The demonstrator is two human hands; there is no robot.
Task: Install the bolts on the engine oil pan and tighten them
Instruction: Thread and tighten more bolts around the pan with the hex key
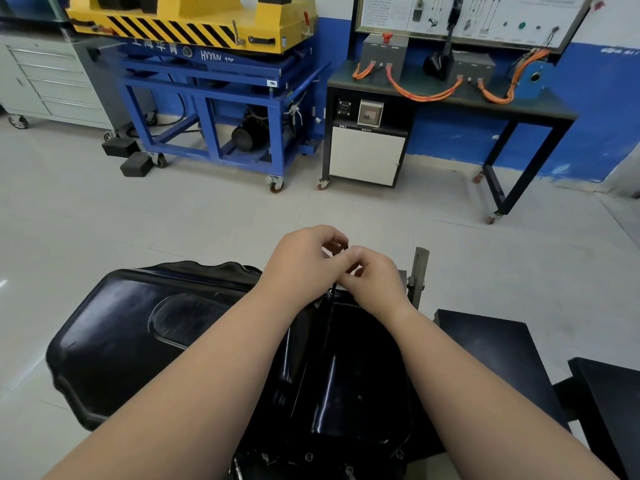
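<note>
The black oil pan [156, 323] lies upside down just in front of the person, and both forearms hide its middle. Above its far rim the left hand [304, 261] has its fingers curled, pinching a small dark bolt [344, 244]. The right hand [375, 284] meets it with its fingers curled too, though what they grip cannot be told. A grey metal bracket [419, 275] stands just beside the right wrist. Beyond, on the floor, are a blue cart [221, 109], a desk [540, 109] with orange cables [422, 93] and a drawer cabinet [52, 77].
</note>
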